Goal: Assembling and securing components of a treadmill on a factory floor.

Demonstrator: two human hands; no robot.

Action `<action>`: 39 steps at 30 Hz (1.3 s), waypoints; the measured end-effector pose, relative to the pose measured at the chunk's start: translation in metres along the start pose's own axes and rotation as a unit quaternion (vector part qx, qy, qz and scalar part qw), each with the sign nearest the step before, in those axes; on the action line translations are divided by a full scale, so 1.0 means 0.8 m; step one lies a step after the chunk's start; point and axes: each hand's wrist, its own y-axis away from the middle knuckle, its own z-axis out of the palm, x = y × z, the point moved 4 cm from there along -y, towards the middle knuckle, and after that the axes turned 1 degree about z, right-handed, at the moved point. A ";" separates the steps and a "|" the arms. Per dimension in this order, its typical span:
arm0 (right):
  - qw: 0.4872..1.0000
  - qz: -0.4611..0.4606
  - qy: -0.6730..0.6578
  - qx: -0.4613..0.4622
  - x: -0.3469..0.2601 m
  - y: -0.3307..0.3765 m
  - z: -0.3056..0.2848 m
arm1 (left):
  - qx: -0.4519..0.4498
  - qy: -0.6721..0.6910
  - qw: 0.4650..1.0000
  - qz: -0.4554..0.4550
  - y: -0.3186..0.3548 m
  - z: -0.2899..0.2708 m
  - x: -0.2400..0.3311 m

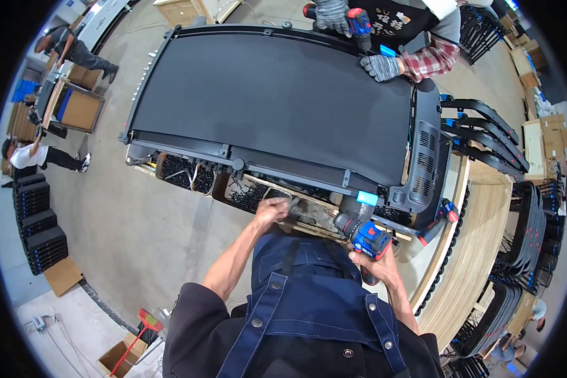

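Observation:
My right hand grips a blue and red cordless drill, its nose pointing up and left toward the bins. My left hand, fingers curled and a little blurred, is over the parts bins beneath the near edge of a treadmill deck; whatever it holds, if anything, I cannot make out. Black screws or bolts fill one bin beside it. The treadmill deck, with a wide black belt, lies across the bench in front of me. A grey vented plastic motor cover is at its right end.
Across the deck, a co-worker's gloved hand rests on the far rail; the other holds a drill. Curved black frames lie at the right, near a wooden pallet. Black parts are stacked left; two people stand farther off.

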 end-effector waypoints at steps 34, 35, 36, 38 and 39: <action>0.986 0.030 0.134 0.094 -0.077 -0.004 -0.023 | -0.370 0.192 0.906 -0.079 0.127 0.220 0.128; 0.979 0.029 0.181 0.089 -0.086 -0.014 -0.030 | -0.372 0.216 0.898 -0.094 0.124 0.230 0.128; 0.970 0.028 0.226 0.082 -0.093 -0.022 -0.035 | -0.373 0.240 0.890 -0.109 0.120 0.238 0.130; 0.958 0.032 0.262 0.112 -0.110 -0.036 -0.041 | -0.361 0.260 0.886 -0.128 0.109 0.247 0.127; 0.947 0.049 0.309 0.079 -0.114 -0.046 -0.045 | -0.347 0.272 0.886 -0.143 0.104 0.248 0.123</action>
